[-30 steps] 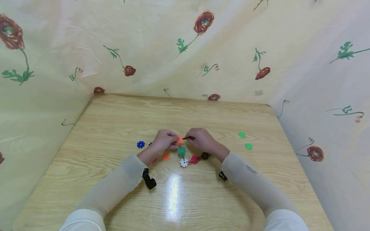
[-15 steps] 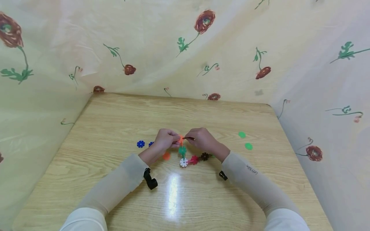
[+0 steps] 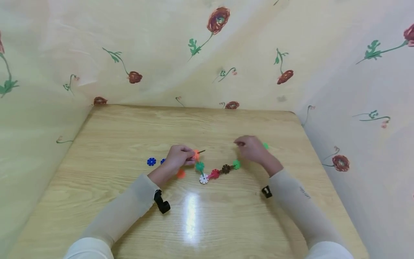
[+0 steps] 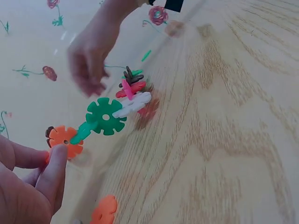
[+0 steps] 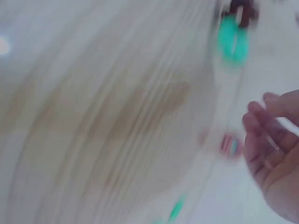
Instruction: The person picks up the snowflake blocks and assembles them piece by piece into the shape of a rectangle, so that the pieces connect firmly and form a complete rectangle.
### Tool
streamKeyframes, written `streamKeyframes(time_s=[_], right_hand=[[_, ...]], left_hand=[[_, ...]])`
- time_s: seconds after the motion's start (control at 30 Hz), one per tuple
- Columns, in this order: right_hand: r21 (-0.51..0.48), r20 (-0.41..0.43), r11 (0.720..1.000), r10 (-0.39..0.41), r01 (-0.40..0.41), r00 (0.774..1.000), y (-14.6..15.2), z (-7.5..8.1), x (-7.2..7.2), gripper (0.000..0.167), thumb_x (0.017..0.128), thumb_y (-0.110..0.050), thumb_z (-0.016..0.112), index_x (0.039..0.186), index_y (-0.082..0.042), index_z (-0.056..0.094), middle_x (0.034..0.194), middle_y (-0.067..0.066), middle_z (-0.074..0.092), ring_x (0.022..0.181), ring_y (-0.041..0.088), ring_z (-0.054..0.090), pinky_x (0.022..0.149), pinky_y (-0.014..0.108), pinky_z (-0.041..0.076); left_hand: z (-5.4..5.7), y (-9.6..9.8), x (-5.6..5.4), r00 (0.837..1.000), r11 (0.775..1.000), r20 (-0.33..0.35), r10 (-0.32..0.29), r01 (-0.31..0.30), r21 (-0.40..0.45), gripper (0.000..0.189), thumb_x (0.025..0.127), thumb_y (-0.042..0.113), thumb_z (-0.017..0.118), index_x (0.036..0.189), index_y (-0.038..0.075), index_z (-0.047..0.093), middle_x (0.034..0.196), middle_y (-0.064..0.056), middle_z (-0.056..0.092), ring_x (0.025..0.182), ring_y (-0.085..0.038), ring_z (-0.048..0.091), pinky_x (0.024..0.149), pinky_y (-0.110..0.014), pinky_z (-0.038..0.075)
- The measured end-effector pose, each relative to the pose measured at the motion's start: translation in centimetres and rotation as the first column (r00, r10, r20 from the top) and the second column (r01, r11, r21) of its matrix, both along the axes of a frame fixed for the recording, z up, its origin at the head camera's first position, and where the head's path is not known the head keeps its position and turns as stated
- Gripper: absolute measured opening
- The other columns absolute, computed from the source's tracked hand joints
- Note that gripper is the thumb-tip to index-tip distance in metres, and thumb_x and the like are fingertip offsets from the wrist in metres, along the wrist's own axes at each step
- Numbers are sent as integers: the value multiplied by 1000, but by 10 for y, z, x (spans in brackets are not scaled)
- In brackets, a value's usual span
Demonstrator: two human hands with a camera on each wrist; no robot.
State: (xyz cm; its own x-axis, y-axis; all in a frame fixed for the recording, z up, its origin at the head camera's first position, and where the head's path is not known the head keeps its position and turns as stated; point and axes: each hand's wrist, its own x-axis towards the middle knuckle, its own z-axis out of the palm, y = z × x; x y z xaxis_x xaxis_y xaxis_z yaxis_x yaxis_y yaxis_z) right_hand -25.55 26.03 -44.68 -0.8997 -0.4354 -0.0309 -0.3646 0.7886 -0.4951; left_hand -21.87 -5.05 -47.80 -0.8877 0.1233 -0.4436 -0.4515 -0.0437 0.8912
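My left hand (image 3: 179, 157) pinches an orange notched plastic disc (image 4: 59, 135) between thumb and fingers. A dark brown disc (image 3: 202, 151) sticks out edge-on from its far side. From the orange piece runs a linked chain with green discs (image 4: 95, 113), a white disc (image 3: 202, 181), a red disc (image 3: 214, 175), a brown disc (image 3: 225, 170) and a light green disc (image 3: 237, 166) at the right end. My right hand (image 3: 253, 148) is off to the right above the table, fingers loosely bent, holding nothing. It is blurred in the left wrist view.
Two blue discs (image 3: 151, 163) lie left of my left hand, one partly hidden by it. A loose orange disc (image 3: 181, 175) is beside the left wrist. Another light green disc (image 3: 266, 145) shows behind my right hand. Patterned cloth (image 3: 161, 54) surrounds the wooden table (image 3: 233, 216).
My right hand has let go of the dark brown disc, which stays on the orange one, and has moved right. My left hand keeps its pinch. The head view has shifted slightly.
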Motion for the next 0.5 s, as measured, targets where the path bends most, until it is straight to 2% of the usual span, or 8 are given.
streamKeyframes(time_s=[0.1, 0.23, 0.37, 0.5], right_hand=[[71, 7, 992, -102, 102, 995, 46, 1, 0, 29, 94, 0, 55, 120, 7, 67, 111, 24, 69, 100, 37, 65, 84, 50, 55], [156, 84, 973, -185, 170, 979, 91, -2, 8, 33, 89, -1, 57, 120, 9, 65, 111, 29, 66, 102, 44, 62, 80, 53, 54], [183, 143, 969, -192, 165, 971, 113, -7, 15, 35, 84, -1, 66, 118, 9, 65, 111, 30, 63, 104, 45, 60, 84, 55, 53], [178, 147, 971, -187, 160, 971, 118, -9, 18, 26, 84, 0, 71, 109, 8, 66, 101, 22, 62, 94, 37, 60, 80, 50, 53]], left_hand=[[2, -4, 0, 1000, 1000, -17, -8, 8, -14, 11, 98, 2, 65, 106, -3, 70, 94, -15, 69, 79, -19, 69, 77, -34, 61], [2, -6, 1, 999, 999, -32, -18, 16, -44, 10, 98, 2, 65, 106, -3, 69, 94, -15, 69, 79, -19, 68, 77, -33, 61], [0, -5, 0, 1000, 998, -25, -17, 15, -55, 10, 97, 2, 65, 106, -2, 69, 95, -15, 68, 79, -19, 68, 76, -33, 61], [-1, -2, -1, 1000, 998, -26, -17, 15, -58, 11, 97, 2, 66, 106, -2, 69, 96, -15, 69, 79, -19, 69, 75, -33, 61]])
